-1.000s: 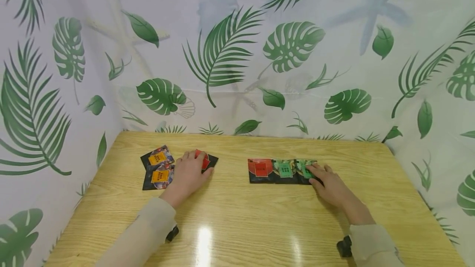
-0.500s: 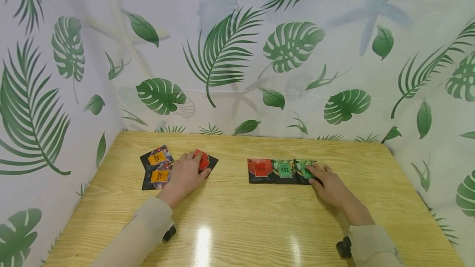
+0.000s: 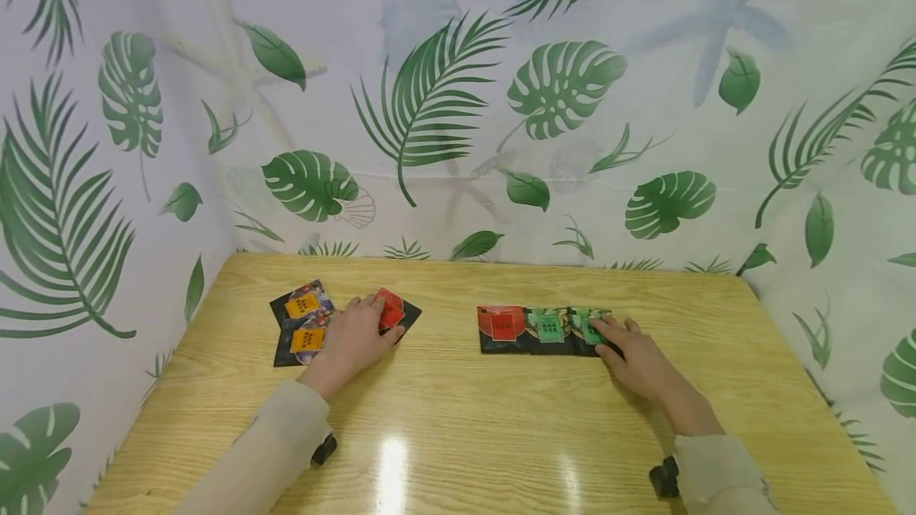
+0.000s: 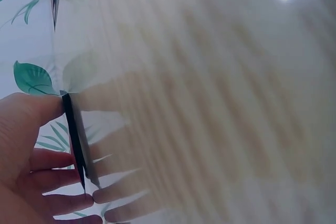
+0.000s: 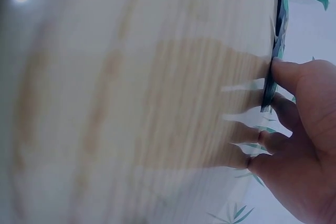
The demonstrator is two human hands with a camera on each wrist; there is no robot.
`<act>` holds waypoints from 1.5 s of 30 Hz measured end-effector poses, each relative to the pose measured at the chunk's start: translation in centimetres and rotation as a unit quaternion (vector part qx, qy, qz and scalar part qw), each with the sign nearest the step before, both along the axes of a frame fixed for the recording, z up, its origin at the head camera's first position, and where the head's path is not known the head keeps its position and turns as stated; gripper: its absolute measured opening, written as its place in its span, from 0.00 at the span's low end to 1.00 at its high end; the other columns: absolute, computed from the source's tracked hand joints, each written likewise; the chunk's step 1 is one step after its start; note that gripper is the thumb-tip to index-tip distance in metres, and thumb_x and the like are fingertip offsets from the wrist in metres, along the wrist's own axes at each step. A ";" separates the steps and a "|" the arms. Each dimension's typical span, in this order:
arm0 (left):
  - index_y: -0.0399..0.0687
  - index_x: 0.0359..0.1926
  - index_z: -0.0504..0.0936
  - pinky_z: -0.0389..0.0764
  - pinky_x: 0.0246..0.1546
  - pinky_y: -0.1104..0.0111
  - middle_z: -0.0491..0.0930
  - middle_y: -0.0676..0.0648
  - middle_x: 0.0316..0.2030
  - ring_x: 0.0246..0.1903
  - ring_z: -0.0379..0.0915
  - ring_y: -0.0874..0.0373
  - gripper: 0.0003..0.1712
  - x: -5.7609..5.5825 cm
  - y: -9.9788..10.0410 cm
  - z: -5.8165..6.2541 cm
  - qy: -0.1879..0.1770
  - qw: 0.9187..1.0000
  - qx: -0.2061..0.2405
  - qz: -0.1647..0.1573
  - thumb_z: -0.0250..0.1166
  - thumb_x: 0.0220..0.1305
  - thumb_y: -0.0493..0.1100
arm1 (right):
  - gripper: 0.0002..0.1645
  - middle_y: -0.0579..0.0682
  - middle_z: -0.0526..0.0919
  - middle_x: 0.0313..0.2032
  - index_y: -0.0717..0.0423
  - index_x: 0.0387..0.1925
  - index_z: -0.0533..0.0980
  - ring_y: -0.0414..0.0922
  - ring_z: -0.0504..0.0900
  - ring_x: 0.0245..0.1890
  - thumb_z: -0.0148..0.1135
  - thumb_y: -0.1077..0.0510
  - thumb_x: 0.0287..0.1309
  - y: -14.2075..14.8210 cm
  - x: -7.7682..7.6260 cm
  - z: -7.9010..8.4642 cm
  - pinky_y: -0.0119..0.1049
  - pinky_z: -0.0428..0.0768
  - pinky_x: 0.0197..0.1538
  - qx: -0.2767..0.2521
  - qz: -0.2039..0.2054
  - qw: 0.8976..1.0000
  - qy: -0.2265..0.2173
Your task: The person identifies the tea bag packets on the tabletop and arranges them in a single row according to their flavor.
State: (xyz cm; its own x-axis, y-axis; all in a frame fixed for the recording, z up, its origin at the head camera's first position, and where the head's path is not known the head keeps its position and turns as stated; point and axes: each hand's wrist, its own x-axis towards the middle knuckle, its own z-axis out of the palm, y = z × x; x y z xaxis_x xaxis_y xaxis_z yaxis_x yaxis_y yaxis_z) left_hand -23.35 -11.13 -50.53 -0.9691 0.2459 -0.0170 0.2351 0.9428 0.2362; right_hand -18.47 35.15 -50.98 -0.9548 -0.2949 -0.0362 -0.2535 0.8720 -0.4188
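My left hand [image 3: 351, 340] rests over the left part of a black packet with a red label [image 3: 392, 312], lying askew on the table. In the left wrist view this packet [image 4: 76, 140] shows edge-on as a thin dark strip, thumb and fingertips touching it. Farther right, one red-labelled packet [image 3: 503, 327] and two green-labelled ones lie side by side in a row. The fingers of my right hand [image 3: 637, 360] rest on the end green packet [image 3: 584, 332], covering part of it. The right wrist view has my thumb at that packet's edge, other fingertips on the table.
Two black packets with orange labels lie left of my left hand, the upper one [image 3: 303, 306] tilted, the lower one [image 3: 308, 342] partly hidden by the hand. Leaf-printed cloth [image 3: 458, 125] stands behind and beside the wooden table [image 3: 487, 435].
My left hand has drawn slightly left and toward me, baring more of the red label beneath its fingers. My right hand and the packets have stayed put.
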 end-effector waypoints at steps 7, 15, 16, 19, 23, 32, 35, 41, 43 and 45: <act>0.31 0.65 0.80 0.84 0.58 0.45 0.80 0.30 0.62 0.59 0.79 0.34 0.41 -0.1 -0.1 -0.1 0.041 0.999 0.019 -0.011 0.72 0.68 0.61 | 0.32 0.73 0.61 0.77 0.63 0.78 0.65 0.83 0.52 0.75 0.54 0.54 0.81 0.2 0.1 -0.1 0.85 0.55 0.67 -0.004 0.000 1.000 0.001; 0.33 0.58 0.85 0.83 0.53 0.45 0.82 0.33 0.54 0.53 0.78 0.37 0.37 0.1 -0.1 0.1 0.070 0.998 0.005 -0.005 0.73 0.66 0.62 | 0.32 0.73 0.61 0.77 0.62 0.78 0.64 0.83 0.51 0.75 0.54 0.53 0.81 0.4 0.0 -0.4 0.85 0.54 0.68 -0.003 -0.003 1.000 0.002; 0.34 0.58 0.85 0.83 0.52 0.45 0.83 0.34 0.54 0.53 0.78 0.37 0.36 0.1 -0.1 0.1 0.070 0.997 -0.001 -0.009 0.73 0.66 0.62 | 0.32 0.73 0.61 0.77 0.62 0.78 0.65 0.83 0.51 0.75 0.54 0.53 0.81 0.3 0.0 -0.4 0.85 0.54 0.68 -0.003 -0.004 1.000 0.002; 0.35 0.60 0.85 0.84 0.52 0.45 0.83 0.35 0.57 0.56 0.80 0.38 0.35 -0.1 -0.1 0.2 0.070 0.997 -0.014 -0.024 0.71 0.68 0.61 | 0.32 0.73 0.62 0.76 0.63 0.78 0.65 0.83 0.52 0.75 0.54 0.54 0.81 0.3 0.1 -0.4 0.85 0.55 0.67 -0.004 -0.003 1.000 0.006; 0.35 0.66 0.81 0.81 0.61 0.43 0.81 0.36 0.64 0.65 0.76 0.37 0.35 -0.1 -0.1 0.3 0.053 0.997 -0.012 -0.054 0.70 0.70 0.58 | 0.32 0.74 0.63 0.76 0.64 0.77 0.66 0.84 0.53 0.74 0.55 0.55 0.80 0.2 0.2 -0.3 0.85 0.56 0.67 -0.003 -0.001 1.000 0.015; 0.34 0.74 0.73 0.74 0.69 0.42 0.73 0.34 0.72 0.72 0.69 0.38 0.38 0.1 0.1 0.5 0.006 0.992 0.037 -0.119 0.68 0.73 0.52 | 0.31 0.75 0.64 0.75 0.64 0.76 0.67 0.85 0.55 0.73 0.56 0.55 0.80 0.2 0.0 -0.5 0.84 0.58 0.66 0.003 0.001 1.000 0.024; 0.34 0.74 0.72 0.75 0.69 0.43 0.73 0.34 0.72 0.72 0.70 0.38 0.37 0.0 0.0 0.4 0.005 0.991 0.040 -0.127 0.68 0.74 0.52 | 0.31 0.75 0.64 0.75 0.64 0.76 0.67 0.85 0.55 0.73 0.56 0.56 0.79 0.2 0.0 -0.6 0.85 0.58 0.66 0.001 0.001 1.000 0.025; 0.36 0.74 0.73 0.73 0.70 0.43 0.73 0.35 0.72 0.73 0.69 0.39 0.36 -0.2 0.0 0.1 0.002 0.990 0.039 -0.138 0.68 0.73 0.52 | 0.31 0.74 0.64 0.75 0.64 0.76 0.67 0.84 0.54 0.73 0.55 0.55 0.80 0.1 0.0 -0.5 0.85 0.58 0.66 -0.001 0.000 1.000 0.020; 0.37 0.74 0.73 0.73 0.71 0.42 0.72 0.36 0.73 0.74 0.68 0.39 0.36 -0.2 0.0 0.2 -0.003 0.989 0.040 -0.141 0.67 0.74 0.51 | 0.31 0.74 0.64 0.75 0.64 0.76 0.67 0.84 0.54 0.73 0.55 0.55 0.80 0.2 0.0 -0.5 0.85 0.58 0.66 0.002 0.001 1.000 0.020; 0.38 0.75 0.73 0.72 0.71 0.42 0.72 0.36 0.73 0.74 0.67 0.39 0.36 -0.2 0.1 0.2 -0.006 0.989 0.042 -0.144 0.67 0.74 0.51 | 0.31 0.74 0.64 0.75 0.64 0.76 0.67 0.85 0.54 0.73 0.55 0.55 0.80 0.2 0.0 -0.5 0.85 0.58 0.65 0.003 0.002 1.000 0.020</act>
State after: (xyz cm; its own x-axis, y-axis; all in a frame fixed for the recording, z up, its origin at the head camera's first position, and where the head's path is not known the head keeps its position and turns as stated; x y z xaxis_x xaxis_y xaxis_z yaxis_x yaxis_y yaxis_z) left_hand -23.55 -11.05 -50.34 -0.8586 0.5127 0.0033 0.4874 0.8142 0.3155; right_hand -18.50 35.33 -51.44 -0.9544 -0.2985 0.0002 -0.2734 0.8736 -0.4025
